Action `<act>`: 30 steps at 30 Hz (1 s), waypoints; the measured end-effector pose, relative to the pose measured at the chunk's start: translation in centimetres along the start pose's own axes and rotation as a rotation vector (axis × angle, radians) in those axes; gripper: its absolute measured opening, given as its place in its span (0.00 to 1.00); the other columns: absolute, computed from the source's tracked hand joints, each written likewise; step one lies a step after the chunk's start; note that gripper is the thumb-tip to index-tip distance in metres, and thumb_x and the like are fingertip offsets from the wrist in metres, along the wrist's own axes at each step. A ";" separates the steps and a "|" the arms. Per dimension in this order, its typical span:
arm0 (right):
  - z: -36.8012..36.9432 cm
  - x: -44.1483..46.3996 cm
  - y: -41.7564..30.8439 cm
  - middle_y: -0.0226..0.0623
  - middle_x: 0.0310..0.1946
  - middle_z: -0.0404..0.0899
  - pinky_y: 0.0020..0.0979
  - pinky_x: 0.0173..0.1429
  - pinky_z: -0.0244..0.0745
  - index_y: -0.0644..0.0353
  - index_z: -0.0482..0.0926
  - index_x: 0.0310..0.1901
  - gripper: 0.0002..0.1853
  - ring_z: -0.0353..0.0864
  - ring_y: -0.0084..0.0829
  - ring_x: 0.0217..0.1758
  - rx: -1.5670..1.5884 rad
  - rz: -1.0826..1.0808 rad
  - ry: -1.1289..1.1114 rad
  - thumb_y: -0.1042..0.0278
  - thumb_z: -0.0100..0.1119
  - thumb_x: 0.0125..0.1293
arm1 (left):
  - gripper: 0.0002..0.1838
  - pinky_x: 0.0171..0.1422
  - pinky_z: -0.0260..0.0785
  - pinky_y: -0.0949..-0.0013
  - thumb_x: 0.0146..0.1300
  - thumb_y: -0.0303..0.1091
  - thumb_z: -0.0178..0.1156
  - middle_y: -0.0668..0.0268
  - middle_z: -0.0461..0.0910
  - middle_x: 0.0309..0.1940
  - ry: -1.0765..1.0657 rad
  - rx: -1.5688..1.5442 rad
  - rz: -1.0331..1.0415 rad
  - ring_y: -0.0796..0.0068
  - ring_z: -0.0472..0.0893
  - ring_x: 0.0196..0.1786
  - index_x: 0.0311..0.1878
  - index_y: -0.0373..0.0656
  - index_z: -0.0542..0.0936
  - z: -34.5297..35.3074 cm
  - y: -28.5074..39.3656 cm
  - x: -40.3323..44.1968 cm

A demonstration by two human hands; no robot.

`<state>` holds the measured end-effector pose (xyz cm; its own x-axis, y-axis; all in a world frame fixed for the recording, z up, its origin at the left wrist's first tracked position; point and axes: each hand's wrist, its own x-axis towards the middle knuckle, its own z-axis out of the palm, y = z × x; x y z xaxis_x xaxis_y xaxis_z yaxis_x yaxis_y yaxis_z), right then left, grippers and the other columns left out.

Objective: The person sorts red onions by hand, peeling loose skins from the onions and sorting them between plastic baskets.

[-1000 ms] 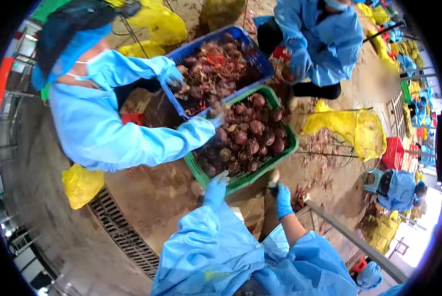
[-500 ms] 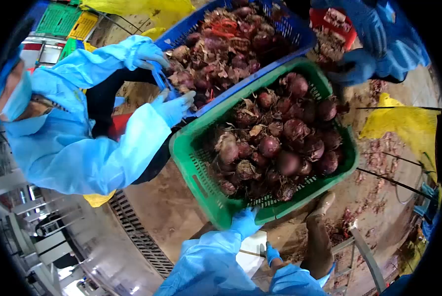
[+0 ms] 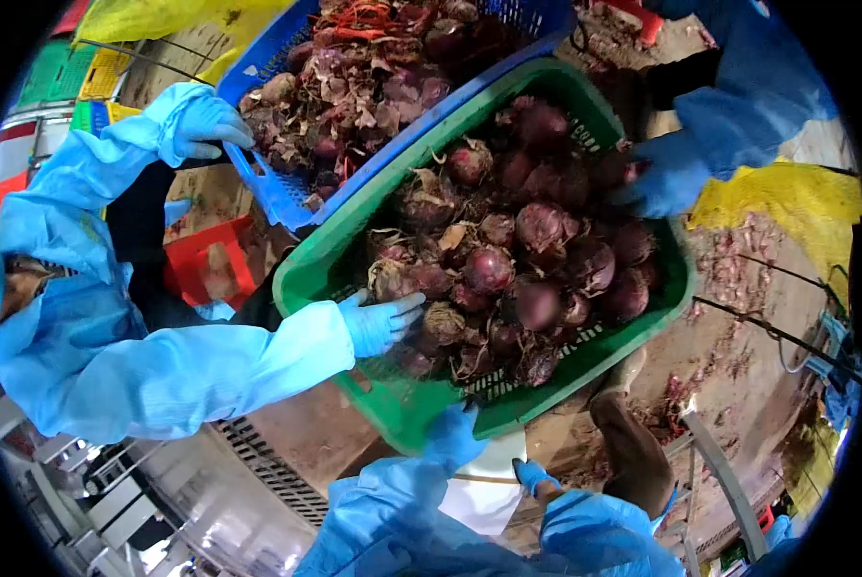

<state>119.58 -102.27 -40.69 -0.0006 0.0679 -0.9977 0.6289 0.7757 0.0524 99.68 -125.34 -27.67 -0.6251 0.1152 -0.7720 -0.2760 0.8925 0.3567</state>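
Observation:
My left hand (image 3: 453,435), in a blue glove, grips the near rim of a green crate (image 3: 390,412). Red onions (image 3: 489,269) with dry skins and roots fill much of that crate. Lower down, my right hand (image 3: 535,476) has its gloved fingers closed beside a white sheet-like surface (image 3: 484,500). A dark bit shows at those fingers, but what they hold is unclear. A co-worker's gloved hand (image 3: 383,324) lies over onions at the crate's left side. Another person's gloved hand (image 3: 667,178) touches an onion at the right end.
A blue crate (image 3: 258,188) of onions and loose skins adjoins the green one; the left co-worker's other hand (image 3: 210,125) is at its edge. Yellow mesh sacking (image 3: 777,207) hangs at right. Onion scraps litter the floor (image 3: 729,317). A metal frame (image 3: 724,481) stands lower right.
The left co-worker's nearer hand has moved from the blue crate to the green crate's onions. The person at right now reaches into the green crate. The crates appear shifted up and left.

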 end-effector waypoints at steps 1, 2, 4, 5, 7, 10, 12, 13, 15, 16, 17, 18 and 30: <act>-1.9 0.1 -0.3 0.60 0.41 0.78 0.43 0.53 0.69 0.70 0.77 0.44 0.32 0.76 0.52 0.49 -0.045 -0.029 -0.011 0.42 0.45 0.62 | 0.31 0.46 0.70 0.56 0.45 0.51 0.65 0.54 0.75 0.45 0.007 -0.015 0.018 0.52 0.76 0.44 0.50 0.41 0.75 0.1 0.0 0.0; -3.7 0.3 -1.0 0.59 0.38 0.79 0.43 0.50 0.70 0.69 0.78 0.43 0.32 0.78 0.51 0.46 -0.088 -0.060 -0.023 0.41 0.45 0.62 | 0.31 0.47 0.70 0.56 0.46 0.51 0.65 0.53 0.74 0.45 0.050 -0.049 0.044 0.52 0.75 0.46 0.50 0.41 0.75 0.1 -0.1 0.0; -9.4 -1.7 -4.4 0.54 0.35 0.80 0.42 0.47 0.71 0.69 0.79 0.41 0.33 0.79 0.48 0.42 -0.164 -0.021 -0.117 0.38 0.46 0.61 | 0.31 0.47 0.70 0.56 0.46 0.51 0.65 0.52 0.74 0.46 0.091 -0.092 0.085 0.52 0.75 0.47 0.49 0.40 0.75 1.0 -0.5 -0.2; -9.2 1.6 -2.8 0.53 0.34 0.80 0.41 0.47 0.71 0.69 0.79 0.40 0.33 0.79 0.47 0.41 -0.081 -0.033 -0.139 0.38 0.46 0.61 | 0.31 0.48 0.69 0.56 0.46 0.51 0.65 0.51 0.74 0.46 0.155 -0.077 0.107 0.52 0.75 0.48 0.49 0.39 0.75 1.7 -0.8 -0.3; -11.0 3.5 -3.6 0.51 0.35 0.81 0.40 0.44 0.72 0.68 0.80 0.39 0.32 0.80 0.46 0.40 -0.198 -0.106 -0.089 0.39 0.47 0.61 | 0.31 0.49 0.69 0.55 0.46 0.51 0.65 0.50 0.73 0.46 0.232 -0.066 0.134 0.52 0.74 0.49 0.49 0.39 0.75 1.5 -0.7 -0.3; -14.5 1.3 -7.7 0.50 0.36 0.81 0.40 0.43 0.73 0.67 0.80 0.39 0.30 0.80 0.45 0.40 -0.456 -0.179 0.037 0.42 0.47 0.61 | 0.31 0.48 0.70 0.55 0.47 0.51 0.64 0.50 0.74 0.46 0.140 0.005 0.118 0.54 0.76 0.47 0.50 0.39 0.75 0.8 -0.4 -0.4; -14.8 1.6 -8.0 0.50 0.36 0.81 0.40 0.43 0.73 0.67 0.80 0.38 0.29 0.80 0.45 0.40 -0.445 -0.216 0.045 0.42 0.47 0.60 | 0.30 0.45 0.72 0.56 0.48 0.52 0.63 0.51 0.76 0.44 0.070 0.067 0.062 0.53 0.77 0.44 0.50 0.41 0.76 1.6 -0.3 0.0; -14.7 2.1 -7.9 0.50 0.36 0.81 0.40 0.43 0.73 0.67 0.80 0.38 0.29 0.80 0.45 0.40 -0.435 -0.242 0.053 0.43 0.47 0.60 | 0.24 0.42 0.72 0.55 0.52 0.51 0.61 0.54 0.77 0.44 0.203 -0.037 0.088 0.52 0.78 0.42 0.48 0.45 0.77 2.2 -0.3 0.0; -14.2 3.2 -8.5 0.50 0.36 0.81 0.40 0.43 0.73 0.66 0.80 0.38 0.28 0.80 0.45 0.40 -0.422 -0.299 0.096 0.43 0.48 0.60 | 0.24 0.40 0.71 0.55 0.51 0.49 0.62 0.54 0.78 0.42 0.257 -0.089 0.204 0.51 0.78 0.40 0.48 0.45 0.77 2.6 -0.7 0.8; -14.4 3.4 -9.5 0.50 0.36 0.81 0.40 0.43 0.73 0.66 0.81 0.38 0.28 0.80 0.45 0.40 -0.424 -0.324 0.113 0.43 0.48 0.60 | 0.24 0.39 0.71 0.55 0.50 0.48 0.62 0.54 0.78 0.41 0.248 -0.093 0.244 0.51 0.78 0.39 0.48 0.45 0.77 2.5 -1.1 0.9; -14.4 3.3 -10.1 0.50 0.36 0.81 0.41 0.43 0.73 0.66 0.81 0.38 0.28 0.80 0.46 0.40 -0.418 -0.340 0.125 0.44 0.48 0.60 | 0.23 0.38 0.71 0.54 0.50 0.48 0.62 0.53 0.78 0.40 0.237 -0.091 0.277 0.51 0.78 0.39 0.48 0.45 0.77 2.6 -1.5 1.0; -14.5 3.6 -10.6 0.50 0.36 0.81 0.41 0.43 0.73 0.66 0.81 0.38 0.28 0.80 0.46 0.40 -0.417 -0.362 0.133 0.44 0.48 0.60 | 0.23 0.37 0.71 0.54 0.50 0.47 0.62 0.53 0.79 0.39 0.226 -0.080 0.317 0.51 0.78 0.38 0.47 0.45 0.77 2.7 -2.2 0.9; -16.5 0.8 -12.2 0.50 0.36 0.81 0.42 0.43 0.73 0.65 0.81 0.37 0.25 0.80 0.47 0.41 -0.392 -0.679 0.239 0.48 0.48 0.59 | 0.26 0.41 0.71 0.52 0.56 0.47 0.58 0.54 0.78 0.45 0.162 0.263 0.158 0.55 0.79 0.43 0.58 0.52 0.70 3.7 1.0 2.5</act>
<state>99.11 -101.36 -41.40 -0.4770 -0.3976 -0.7838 0.1147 0.8560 -0.5040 100.56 -122.57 -31.17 -0.7589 0.2094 -0.6166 0.0183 0.9534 0.3012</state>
